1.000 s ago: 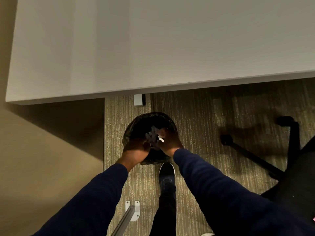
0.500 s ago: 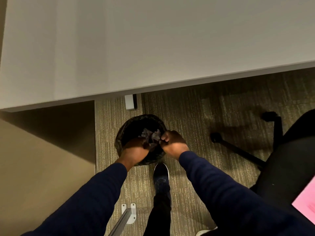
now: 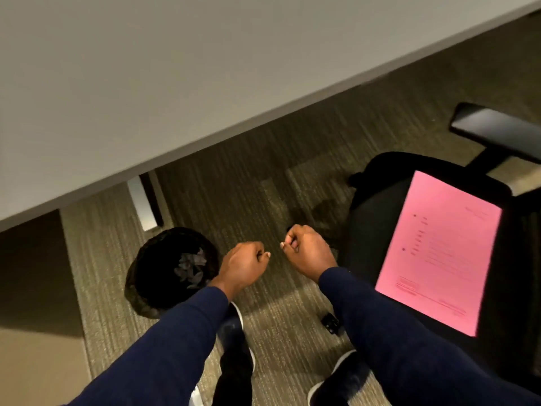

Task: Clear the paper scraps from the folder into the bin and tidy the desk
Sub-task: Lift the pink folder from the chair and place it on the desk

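A round black bin (image 3: 152, 276) with a dark liner stands on the carpet under the desk edge. Grey paper scraps (image 3: 191, 266) lie inside it. My left hand (image 3: 243, 265) hovers just right of the bin's rim, fingers curled into a loose fist with nothing visible in it. My right hand (image 3: 307, 250) is beside it, further right over the carpet, also curled shut and holding nothing I can see. A pink folder (image 3: 439, 253) lies flat on the black chair seat (image 3: 371, 224) to the right.
The white desk (image 3: 175, 83) fills the upper left, its edge running diagonally. A desk leg (image 3: 143, 206) stands behind the bin. The chair's armrest (image 3: 494, 130) sticks out at the right. My shoes (image 3: 234, 326) are on the carpet below.
Both hands have come out of the bin and moved right, leaving the scraps inside. The view has swung right, bringing the chair and pink folder into sight.
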A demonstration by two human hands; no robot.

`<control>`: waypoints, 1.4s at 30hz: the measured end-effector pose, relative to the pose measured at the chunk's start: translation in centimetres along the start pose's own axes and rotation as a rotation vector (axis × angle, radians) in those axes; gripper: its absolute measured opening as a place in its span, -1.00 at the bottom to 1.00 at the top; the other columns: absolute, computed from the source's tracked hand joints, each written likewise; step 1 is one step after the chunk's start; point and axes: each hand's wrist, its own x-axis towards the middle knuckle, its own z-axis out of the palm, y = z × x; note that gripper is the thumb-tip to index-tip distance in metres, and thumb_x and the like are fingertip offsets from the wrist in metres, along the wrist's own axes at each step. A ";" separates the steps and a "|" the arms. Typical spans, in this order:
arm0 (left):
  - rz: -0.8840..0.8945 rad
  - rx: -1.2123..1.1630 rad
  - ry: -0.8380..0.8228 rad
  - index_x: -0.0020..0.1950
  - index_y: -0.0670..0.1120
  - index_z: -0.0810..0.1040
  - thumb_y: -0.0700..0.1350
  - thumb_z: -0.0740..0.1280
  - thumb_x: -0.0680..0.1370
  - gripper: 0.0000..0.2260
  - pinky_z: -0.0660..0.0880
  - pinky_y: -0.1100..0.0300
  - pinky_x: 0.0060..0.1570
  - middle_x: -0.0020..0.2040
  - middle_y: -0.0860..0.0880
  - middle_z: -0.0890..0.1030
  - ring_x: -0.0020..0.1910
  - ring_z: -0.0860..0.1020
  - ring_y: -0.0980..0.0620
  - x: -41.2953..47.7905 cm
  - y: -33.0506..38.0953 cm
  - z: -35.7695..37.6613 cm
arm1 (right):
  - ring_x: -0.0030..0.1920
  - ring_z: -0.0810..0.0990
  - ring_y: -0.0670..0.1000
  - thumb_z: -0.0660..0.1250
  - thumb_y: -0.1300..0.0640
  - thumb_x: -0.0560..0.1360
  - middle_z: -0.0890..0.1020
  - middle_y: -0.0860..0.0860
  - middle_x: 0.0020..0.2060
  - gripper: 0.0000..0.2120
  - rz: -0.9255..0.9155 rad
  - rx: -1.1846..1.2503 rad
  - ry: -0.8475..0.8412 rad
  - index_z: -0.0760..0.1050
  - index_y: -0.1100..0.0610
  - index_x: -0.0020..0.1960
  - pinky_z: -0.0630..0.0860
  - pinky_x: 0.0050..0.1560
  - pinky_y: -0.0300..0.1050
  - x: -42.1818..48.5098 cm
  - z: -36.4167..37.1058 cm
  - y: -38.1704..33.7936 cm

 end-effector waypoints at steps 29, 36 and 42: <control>-0.049 -0.422 -0.129 0.31 0.02 0.42 0.06 0.35 0.58 -0.67 0.63 0.02 -0.05 0.06 0.06 0.57 -0.03 0.63 -0.02 2.1 27.2 16.8 | 0.35 0.41 0.29 0.42 -0.04 0.49 0.36 0.23 0.37 -0.22 0.846 0.372 0.373 0.09 0.02 0.57 0.46 0.26 0.17 -11.3 -14.0 30.1; 0.213 -0.469 -0.081 0.14 0.07 0.53 -0.05 0.30 0.62 -0.89 0.63 0.12 -0.10 0.06 0.07 0.67 -0.05 0.65 0.09 -1.0 31.4 12.7 | 0.29 0.52 0.25 0.29 -0.12 0.56 0.44 0.19 0.40 -0.28 0.832 0.602 0.409 0.08 0.09 0.59 0.52 0.27 0.21 -11.4 -14.8 28.6; 0.465 -0.370 -0.020 0.17 -0.06 0.52 -0.07 0.29 0.64 -0.86 0.63 0.17 -0.09 0.11 -0.02 0.65 0.04 0.64 0.01 -5.8 34.0 7.0 | 0.43 0.42 0.22 0.19 -0.38 0.52 0.38 0.12 0.50 -0.20 0.791 1.020 0.463 0.12 0.05 0.60 0.41 0.39 0.23 -10.4 -15.9 24.7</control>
